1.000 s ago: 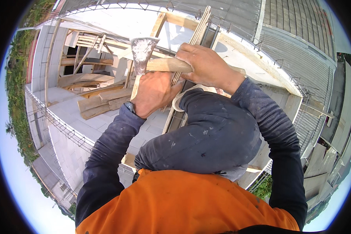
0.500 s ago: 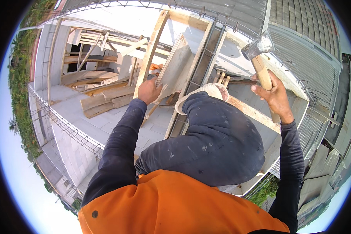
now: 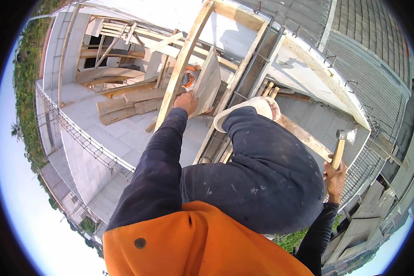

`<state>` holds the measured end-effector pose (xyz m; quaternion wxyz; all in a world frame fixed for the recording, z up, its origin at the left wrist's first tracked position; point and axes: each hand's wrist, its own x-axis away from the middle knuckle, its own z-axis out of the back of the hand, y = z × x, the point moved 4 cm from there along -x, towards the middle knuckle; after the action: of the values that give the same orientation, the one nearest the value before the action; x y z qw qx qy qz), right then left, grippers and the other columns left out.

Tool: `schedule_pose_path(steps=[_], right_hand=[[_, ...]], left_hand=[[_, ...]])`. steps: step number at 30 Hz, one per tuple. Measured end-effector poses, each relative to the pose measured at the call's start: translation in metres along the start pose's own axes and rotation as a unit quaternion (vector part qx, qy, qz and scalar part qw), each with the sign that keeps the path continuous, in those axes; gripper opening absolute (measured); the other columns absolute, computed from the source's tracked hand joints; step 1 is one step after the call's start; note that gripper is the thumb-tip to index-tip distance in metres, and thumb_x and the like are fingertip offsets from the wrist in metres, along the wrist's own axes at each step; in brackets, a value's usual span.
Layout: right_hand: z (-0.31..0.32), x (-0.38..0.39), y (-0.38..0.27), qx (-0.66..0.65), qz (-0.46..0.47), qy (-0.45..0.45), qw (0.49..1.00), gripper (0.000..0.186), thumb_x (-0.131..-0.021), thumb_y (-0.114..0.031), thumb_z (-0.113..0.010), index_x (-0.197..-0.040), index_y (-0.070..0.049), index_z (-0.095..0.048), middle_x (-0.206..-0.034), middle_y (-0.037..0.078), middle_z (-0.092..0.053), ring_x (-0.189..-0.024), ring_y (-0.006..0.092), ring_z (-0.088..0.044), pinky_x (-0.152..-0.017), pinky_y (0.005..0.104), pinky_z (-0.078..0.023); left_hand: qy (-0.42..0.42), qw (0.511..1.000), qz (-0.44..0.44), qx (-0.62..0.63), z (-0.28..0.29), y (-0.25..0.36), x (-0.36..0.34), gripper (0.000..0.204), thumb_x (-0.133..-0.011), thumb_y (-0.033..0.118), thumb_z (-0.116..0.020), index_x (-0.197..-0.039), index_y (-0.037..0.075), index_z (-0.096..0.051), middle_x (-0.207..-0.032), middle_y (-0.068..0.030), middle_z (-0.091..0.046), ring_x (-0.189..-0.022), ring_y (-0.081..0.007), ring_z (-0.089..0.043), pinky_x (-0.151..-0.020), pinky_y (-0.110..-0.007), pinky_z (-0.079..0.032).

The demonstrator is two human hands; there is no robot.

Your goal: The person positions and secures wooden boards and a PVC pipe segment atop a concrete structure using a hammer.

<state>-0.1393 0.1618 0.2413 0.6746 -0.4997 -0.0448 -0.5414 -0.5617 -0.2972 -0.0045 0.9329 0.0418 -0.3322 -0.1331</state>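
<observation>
My left hand [image 3: 186, 102] is closed on the near edge of a flat wooden board [image 3: 209, 85], which stands tilted beside a timber frame [image 3: 183, 64]. Down at my right side, my right hand [image 3: 335, 179] grips the wooden handle of a hatchet [image 3: 338, 154]. Its metal head points upward and away from me, touching nothing that I can see. The far end of the board is partly hidden behind the frame's timber.
My bent leg and white shoe [image 3: 246, 110] rest on the wall top beside a narrow channel with steel bars [image 3: 253, 64]. Below, a person in orange [image 3: 187, 79] is partly hidden by the board. Stacked planks [image 3: 129, 108] lie left; corrugated roofing [image 3: 368, 69] slopes right.
My right hand has dropped with the hatchet from raised beside the wall to low at my right side. My left hand stays on the board; the view has shifted slightly.
</observation>
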Motion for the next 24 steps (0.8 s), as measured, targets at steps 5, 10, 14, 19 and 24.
schedule_pose_path(steps=[5,10,14,19,24], right_hand=[[-0.033,0.0,-0.016,0.107,-0.011,-0.057,0.993,0.041,-0.088,-0.014,-0.084,-0.122,0.0,-0.065,-0.073,-0.003,-0.055,-0.05,0.0062,-0.047,-0.046,0.0244,-0.039],[-0.056,0.0,-0.017,0.144,-0.014,-0.092,0.985,0.042,-0.087,-0.013,-0.084,-0.122,0.0,-0.066,-0.074,-0.002,-0.056,-0.05,0.0065,-0.047,-0.046,0.0247,-0.038],[-0.074,0.004,-0.019,0.107,-0.013,-0.094,0.99,0.047,-0.085,-0.015,-0.086,-0.124,0.002,-0.066,-0.075,-0.001,-0.056,-0.051,0.0071,-0.048,-0.046,0.0248,-0.039],[-0.043,0.009,-0.006,0.038,-0.065,-0.097,0.992,0.057,-0.083,-0.02,-0.087,-0.129,0.004,-0.064,-0.075,0.003,-0.058,-0.053,0.0092,-0.051,-0.047,0.0262,-0.043],[0.007,0.025,0.012,0.048,-0.109,-0.033,0.992,0.069,-0.085,-0.042,-0.087,-0.132,0.002,-0.063,-0.074,0.004,-0.059,-0.054,0.0122,-0.055,-0.048,0.0288,-0.046]], left_hand=[[-0.028,0.998,0.044,-0.039,-0.043,-0.024,0.003,0.043,-0.097,0.037,-0.065,-0.128,0.006,-0.067,-0.121,-0.0239,-0.074,-0.114,-0.0431,-0.072,-0.101,-0.052,-0.055],[-0.045,0.997,0.045,-0.049,-0.065,-0.046,0.01,0.04,-0.097,0.036,-0.064,-0.124,0.007,-0.07,-0.123,-0.0202,-0.075,-0.116,-0.0397,-0.072,-0.101,-0.051,-0.056],[-0.072,0.99,0.111,-0.052,-0.051,-0.063,0.012,0.041,-0.097,0.037,-0.063,-0.124,0.007,-0.072,-0.126,-0.0219,-0.074,-0.119,-0.0402,-0.071,-0.102,-0.05,-0.056],[-0.134,0.99,0.021,-0.046,-0.021,-0.011,0.005,0.046,-0.094,0.04,-0.063,-0.121,0.005,-0.076,-0.122,-0.0254,-0.075,-0.116,-0.0432,-0.071,-0.102,-0.049,-0.055],[0.066,0.973,-0.163,0.15,0.007,0.016,0.009,0.037,-0.094,0.03,-0.067,-0.11,-0.001,-0.079,-0.098,-0.0223,-0.079,-0.091,-0.0338,-0.077,-0.085,-0.043,-0.057]])
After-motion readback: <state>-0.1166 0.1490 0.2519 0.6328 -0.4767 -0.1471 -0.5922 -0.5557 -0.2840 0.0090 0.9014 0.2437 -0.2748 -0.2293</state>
